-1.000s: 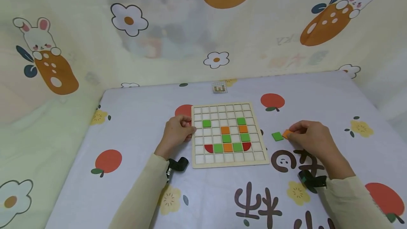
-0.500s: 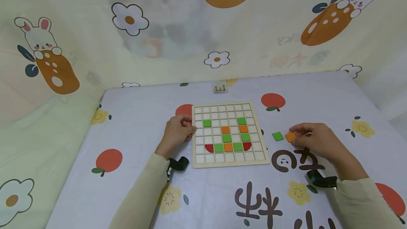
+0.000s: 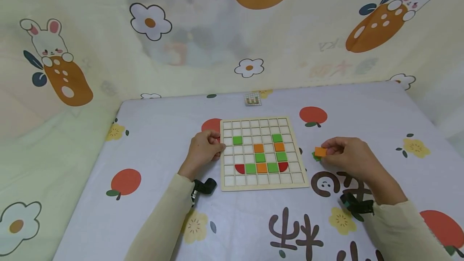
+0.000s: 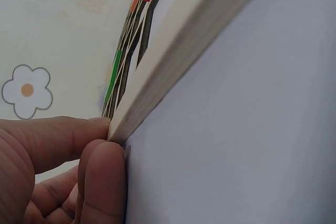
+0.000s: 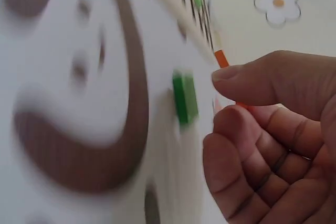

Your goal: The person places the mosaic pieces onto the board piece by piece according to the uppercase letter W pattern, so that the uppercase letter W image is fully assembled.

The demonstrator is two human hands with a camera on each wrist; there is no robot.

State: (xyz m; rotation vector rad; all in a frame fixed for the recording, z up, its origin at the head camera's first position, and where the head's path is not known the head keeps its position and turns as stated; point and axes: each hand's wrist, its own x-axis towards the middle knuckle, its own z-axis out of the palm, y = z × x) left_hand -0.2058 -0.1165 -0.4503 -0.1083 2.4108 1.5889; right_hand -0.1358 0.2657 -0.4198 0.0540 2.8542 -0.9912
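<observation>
Here, I held an orange tile [image 3: 320,151] beside the board [image 3: 263,185].
My right hand [image 3: 348,157] pinched it roughly flat above the green tile [image 3: 314,156]; my left hand [image 3: 201,152] gripped the board's left edge.

tablecloth [image 3: 152,140]: fruit print | curtain [image 3: 90,51]: rabbits, flowers | small card [image 3: 252,99]: far edge

Worktop [image 3: 152,140] under a pale lilac cloth with red fruit, yellow flowers and brown characters, cream curtain [image 3: 90,51] behind and left, printed with rabbits, white flowers, orange shapes, soft even light
</observation>
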